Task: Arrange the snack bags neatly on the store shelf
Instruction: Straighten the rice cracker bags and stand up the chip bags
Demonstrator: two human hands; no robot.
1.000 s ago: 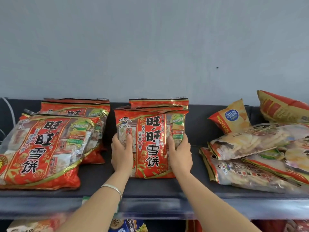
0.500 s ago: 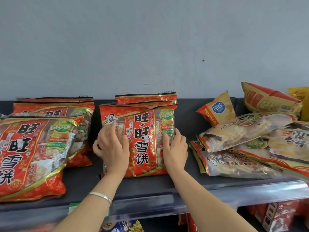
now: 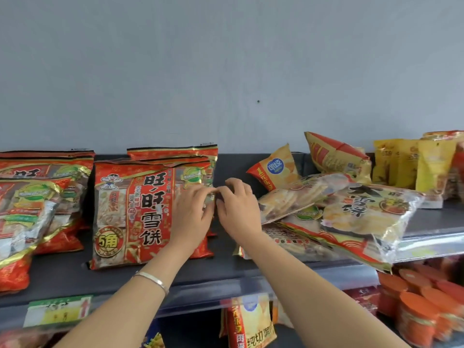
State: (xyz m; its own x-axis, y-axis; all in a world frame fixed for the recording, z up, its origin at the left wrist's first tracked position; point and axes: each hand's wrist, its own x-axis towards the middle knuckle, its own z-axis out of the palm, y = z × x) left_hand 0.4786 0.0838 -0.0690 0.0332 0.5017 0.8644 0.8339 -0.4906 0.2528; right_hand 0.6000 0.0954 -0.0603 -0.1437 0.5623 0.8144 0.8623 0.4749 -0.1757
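A red rice-cracker bag [image 3: 140, 212] stands upright mid-shelf, with a matching bag [image 3: 173, 153] behind it. My left hand [image 3: 193, 212] lies across the front bag's right part, its fingertips at the right edge. My right hand [image 3: 238, 209] is beside it with fingers curled at that same edge, and the fingertips of both hands meet there. Two more red bags [image 3: 37, 197] lean at the left. At the right, a loose pile of clear cracker bags [image 3: 364, 209] lies flat and askew, overhanging the dark shelf [image 3: 75, 275].
A small yellow chip bag [image 3: 276, 169] and a red-yellow bag [image 3: 336, 154] lean behind the pile. Yellow bags [image 3: 411, 162] stand at the far right. A green price tag [image 3: 57, 311] sits on the shelf rail. Orange tubs [image 3: 421, 305] and a snack bag [image 3: 248, 322] fill the lower shelf.
My left hand has moved from the bag's left side across its front to the right edge, meeting my right hand. The view has shifted right, showing more of the pile.
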